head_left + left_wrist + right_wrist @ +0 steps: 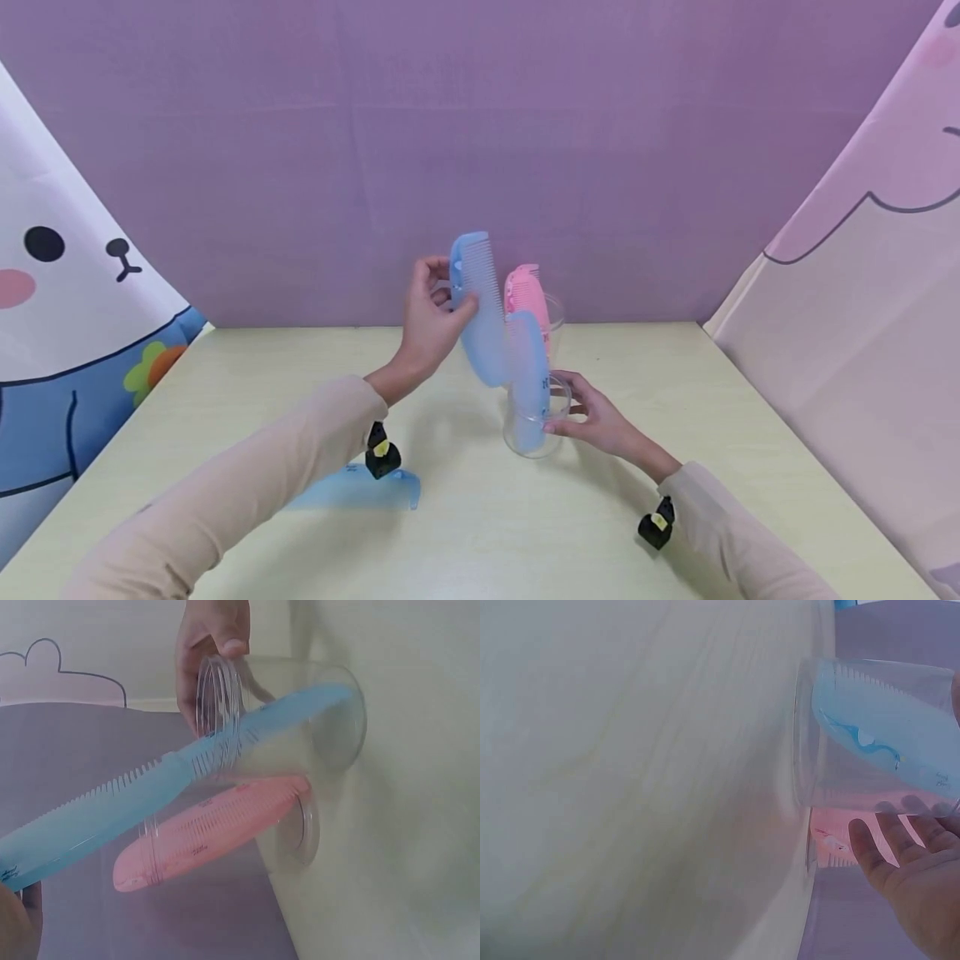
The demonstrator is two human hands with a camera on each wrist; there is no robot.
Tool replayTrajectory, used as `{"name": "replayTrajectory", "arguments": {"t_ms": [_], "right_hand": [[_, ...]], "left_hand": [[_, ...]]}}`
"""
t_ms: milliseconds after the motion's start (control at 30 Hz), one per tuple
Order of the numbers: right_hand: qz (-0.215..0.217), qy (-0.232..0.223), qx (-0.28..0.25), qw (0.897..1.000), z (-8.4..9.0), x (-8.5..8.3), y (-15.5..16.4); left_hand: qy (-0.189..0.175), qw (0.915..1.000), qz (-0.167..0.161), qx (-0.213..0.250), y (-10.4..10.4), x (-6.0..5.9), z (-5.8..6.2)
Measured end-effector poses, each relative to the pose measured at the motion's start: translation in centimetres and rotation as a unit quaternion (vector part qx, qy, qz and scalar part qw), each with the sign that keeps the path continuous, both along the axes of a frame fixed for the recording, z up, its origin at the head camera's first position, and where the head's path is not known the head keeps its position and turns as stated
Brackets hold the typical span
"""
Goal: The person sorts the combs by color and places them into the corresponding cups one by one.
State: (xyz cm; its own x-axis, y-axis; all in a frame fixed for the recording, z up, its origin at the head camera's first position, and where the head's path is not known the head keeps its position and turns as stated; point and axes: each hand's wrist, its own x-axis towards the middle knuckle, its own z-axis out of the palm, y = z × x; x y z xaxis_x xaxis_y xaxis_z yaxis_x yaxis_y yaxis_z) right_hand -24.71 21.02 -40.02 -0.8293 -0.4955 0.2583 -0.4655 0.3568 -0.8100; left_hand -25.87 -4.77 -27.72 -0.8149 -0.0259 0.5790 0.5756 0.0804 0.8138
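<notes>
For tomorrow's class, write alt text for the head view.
A left hand holds a blue comb above a clear cup that the right hand steadies on a pale table; another blue comb stands inside it.

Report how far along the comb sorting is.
Done: a pink comb stands in the rear cup, and one blue comb already stands in the front cup. In hand: the left hand holds a second blue comb above the front cup while the right hand steadies it. Left: a third blue comb lies on the table.
</notes>
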Motion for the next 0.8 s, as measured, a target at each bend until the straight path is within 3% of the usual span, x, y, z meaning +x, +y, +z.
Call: {"name": "replayTrajectory", "arguments": {"t_ms": [267,600,800], "right_hand": [[-0.004,-0.004,0.004,1.000,0.0,0.0,0.0],[0.001,-0.001,-0.002,1.000,-0.1,-0.1,0.0],[-0.002,-0.006,-0.004,1.000,0.0,0.0,-0.2]], "left_hand": [[-0.009,0.9998,-0.015,0.010,1.7,0.1,-0.7],[-0.033,0.9989,-0.033,0.002,4.0,0.3,-2.5],[-0.068,0.9965,-0.049,-0.004,4.7,2.0,-2.5]]}}
